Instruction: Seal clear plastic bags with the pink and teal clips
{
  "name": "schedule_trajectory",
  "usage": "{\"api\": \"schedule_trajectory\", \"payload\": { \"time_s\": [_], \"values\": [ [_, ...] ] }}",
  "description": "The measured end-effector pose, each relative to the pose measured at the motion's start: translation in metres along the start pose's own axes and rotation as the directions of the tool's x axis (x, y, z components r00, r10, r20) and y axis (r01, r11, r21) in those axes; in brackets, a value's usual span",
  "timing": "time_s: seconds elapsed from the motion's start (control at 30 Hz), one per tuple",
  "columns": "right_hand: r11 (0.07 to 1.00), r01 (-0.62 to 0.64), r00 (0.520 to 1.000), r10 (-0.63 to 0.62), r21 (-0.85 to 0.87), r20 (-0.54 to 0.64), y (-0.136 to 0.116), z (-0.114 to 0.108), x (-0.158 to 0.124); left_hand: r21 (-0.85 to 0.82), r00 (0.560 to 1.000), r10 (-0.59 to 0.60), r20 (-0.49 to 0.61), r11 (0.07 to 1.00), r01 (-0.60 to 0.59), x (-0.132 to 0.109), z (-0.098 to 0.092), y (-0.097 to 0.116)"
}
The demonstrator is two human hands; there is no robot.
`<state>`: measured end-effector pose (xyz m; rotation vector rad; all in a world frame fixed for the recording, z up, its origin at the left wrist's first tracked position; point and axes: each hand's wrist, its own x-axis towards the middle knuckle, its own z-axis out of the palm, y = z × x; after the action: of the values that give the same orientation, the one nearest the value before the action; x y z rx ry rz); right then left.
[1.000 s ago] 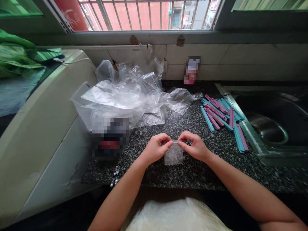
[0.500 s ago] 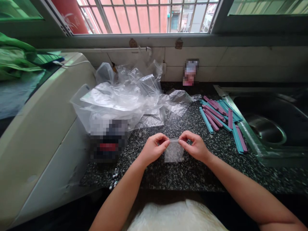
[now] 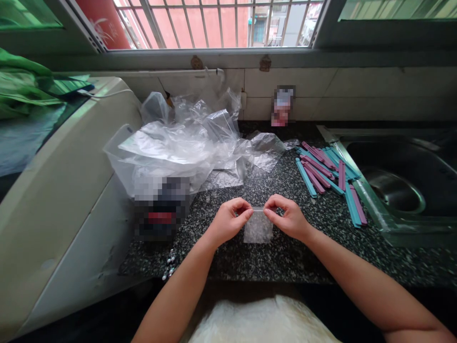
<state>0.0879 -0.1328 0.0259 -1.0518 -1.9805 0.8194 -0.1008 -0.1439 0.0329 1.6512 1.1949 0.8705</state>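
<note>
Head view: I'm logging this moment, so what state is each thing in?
small clear bag, pinched at its top edge, hanging over the counter.
left hand, fingers shut on the bag's top left corner.
right hand, fingers shut on the bag's top right corner.
plastic wrap pile, crumpled on the counter.
blue and pink sticks, loose heap beside the sink.

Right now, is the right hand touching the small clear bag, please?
Touching: the head view shows the right hand pinching the small clear bag at its top edge.
</note>
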Motion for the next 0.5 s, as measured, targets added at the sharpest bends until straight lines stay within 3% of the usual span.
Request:
{"api": "schedule_trajectory", "payload": {
  "time_s": [0.5],
  "values": [
    [1.0, 0.004, 1.0, -0.004, -0.001, 0.031, 0.0007, 0.0024, 0.0003, 0.036, 0.999, 0.044, 0.003, 0.998, -0.044, -0.0007, 0.0054, 0.0002]
  ]
}}
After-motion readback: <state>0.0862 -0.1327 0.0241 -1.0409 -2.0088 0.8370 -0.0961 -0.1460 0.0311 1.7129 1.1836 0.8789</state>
